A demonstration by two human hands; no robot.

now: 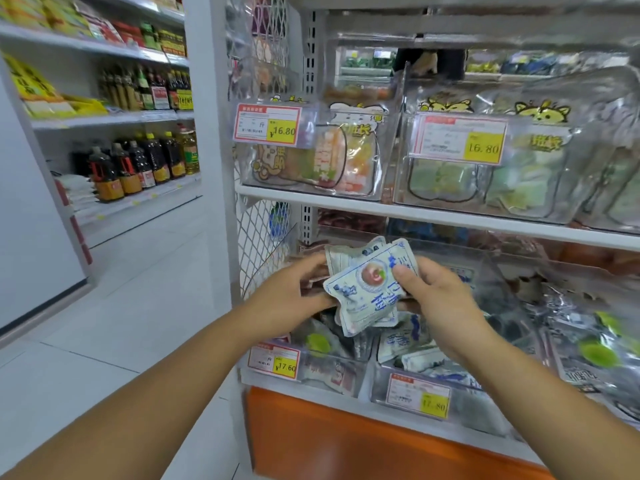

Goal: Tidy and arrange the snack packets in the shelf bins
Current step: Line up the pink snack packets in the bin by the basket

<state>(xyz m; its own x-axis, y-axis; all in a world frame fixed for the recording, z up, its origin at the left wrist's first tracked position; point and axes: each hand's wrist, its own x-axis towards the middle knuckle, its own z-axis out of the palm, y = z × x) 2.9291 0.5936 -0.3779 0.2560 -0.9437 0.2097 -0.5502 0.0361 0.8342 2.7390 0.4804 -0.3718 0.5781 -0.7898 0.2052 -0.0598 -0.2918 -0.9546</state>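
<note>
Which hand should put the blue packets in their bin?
Probably the right hand: it pinches the blue packets, and the bin of matching packets sits just below it; the left hand is farther away.

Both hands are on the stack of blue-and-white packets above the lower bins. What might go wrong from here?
1. The stack of packets is fanned out, pinched between the left hand and right hand; one may slip out and fall.
2. It sits above two neighbouring bins; packets might land among the green-dot packets in the left bin rather than the matching packets in the right bin.
</note>
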